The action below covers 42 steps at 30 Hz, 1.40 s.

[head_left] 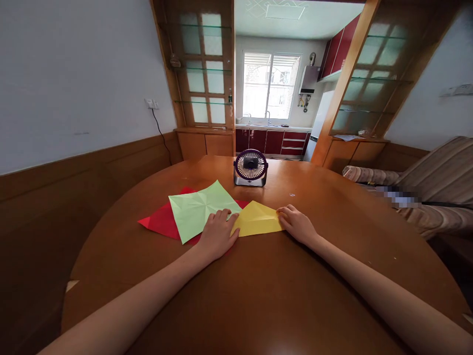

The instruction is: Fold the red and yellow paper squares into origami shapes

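Resting flat on a round wooden bench, a folded yellow paper is pinned at both ends by the person's two bare hands. The left hand is laid palm down with its fingers spread loosely; the yellow paper's left edge is covered by it, and the near corner of a light green sheet is touched by its fingertips. The right hand is set on the yellow paper's right corner, with the fingers curled and drawn close together so that the corner is pressed down; nothing is lifted by either hand, and whether the corner is pinched between finger and thumb cannot be told.

The green sheet is creased and is spread just left of the yellow paper, its right corner close to the yellow paper's upper left edge. A red sheet is lain beneath the green one, and is seen at the left and again as a narrow strip behind the yellow paper. A small dark desk fan is stood upright behind the papers, near the far middle of the bench, well apart from both hands. A striped sofa is seen at the right, beyond the bench's edge.
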### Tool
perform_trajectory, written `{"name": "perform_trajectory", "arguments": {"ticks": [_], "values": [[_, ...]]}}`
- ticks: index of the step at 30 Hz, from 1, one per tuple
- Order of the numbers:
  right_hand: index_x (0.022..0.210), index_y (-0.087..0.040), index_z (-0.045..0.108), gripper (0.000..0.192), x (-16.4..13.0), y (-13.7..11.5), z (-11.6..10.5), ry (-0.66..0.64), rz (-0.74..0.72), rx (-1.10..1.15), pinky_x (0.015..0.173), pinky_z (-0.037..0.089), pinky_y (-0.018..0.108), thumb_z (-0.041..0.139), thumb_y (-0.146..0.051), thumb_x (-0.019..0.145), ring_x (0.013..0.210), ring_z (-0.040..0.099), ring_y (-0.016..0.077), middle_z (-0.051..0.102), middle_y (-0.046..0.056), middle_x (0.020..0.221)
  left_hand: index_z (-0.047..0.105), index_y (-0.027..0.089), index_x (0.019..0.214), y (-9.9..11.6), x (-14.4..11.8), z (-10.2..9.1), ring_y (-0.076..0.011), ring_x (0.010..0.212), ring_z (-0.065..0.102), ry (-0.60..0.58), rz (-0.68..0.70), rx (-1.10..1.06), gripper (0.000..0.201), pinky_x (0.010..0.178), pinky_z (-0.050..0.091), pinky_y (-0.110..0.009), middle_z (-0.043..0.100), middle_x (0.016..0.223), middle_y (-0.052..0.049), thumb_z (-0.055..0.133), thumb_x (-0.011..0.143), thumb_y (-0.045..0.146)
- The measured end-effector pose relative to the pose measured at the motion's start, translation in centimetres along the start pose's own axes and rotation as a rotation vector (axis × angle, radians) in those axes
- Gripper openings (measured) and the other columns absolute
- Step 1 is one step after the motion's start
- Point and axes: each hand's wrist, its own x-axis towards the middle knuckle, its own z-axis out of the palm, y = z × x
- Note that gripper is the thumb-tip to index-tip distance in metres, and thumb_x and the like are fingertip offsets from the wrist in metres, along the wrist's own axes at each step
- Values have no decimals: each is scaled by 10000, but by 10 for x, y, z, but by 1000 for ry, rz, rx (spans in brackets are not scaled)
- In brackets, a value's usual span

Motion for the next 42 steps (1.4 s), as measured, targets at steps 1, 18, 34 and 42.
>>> {"name": "perform_trajectory", "arguments": {"ticks": [1, 18, 34, 42], "values": [[1094, -217, 628, 253, 0, -1, -1, -6, 0, -8, 635, 428, 248, 439, -290, 942, 793, 640, 173, 630, 56, 1071, 549, 163, 1241, 3, 2, 1, -313, 1154, 511, -4, 29, 0, 368, 932, 397, -453, 540, 1277, -169, 490, 905, 302], [998, -176, 697, 256, 0, 0, 3, 54, -166, -124, 857, 455, 335, 454, -234, 941, 926, 571, 217, 608, 105, 975, 625, 94, 1062, 42, 69, 26, -323, 1084, 549, -125, 153, -82, 317, 932, 430, -460, 585, 1136, -198, 445, 915, 308], [1335, -27, 519, 456, 14, -28, 22, -133, -220, -60, 1150, 329, 414, 331, -208, 961, 1342, 438, 266, 472, 204, 1420, 303, -48, 1443, 37, 68, 52, -296, 1454, 174, -283, 128, -133, 601, 1188, 178, -418, 231, 1539, -229, 235, 994, 344], [1492, -65, 284, 692, 14, -13, 28, -296, -189, -28, 1210, 173, 433, 168, -525, 988, 1460, 166, 230, 197, 138, 1563, 283, -24, 1459, 37, 68, 54, -287, 1456, 169, -287, 101, -158, 615, 1190, 166, -411, 221, 1549, -209, 236, 988, 368]]}}
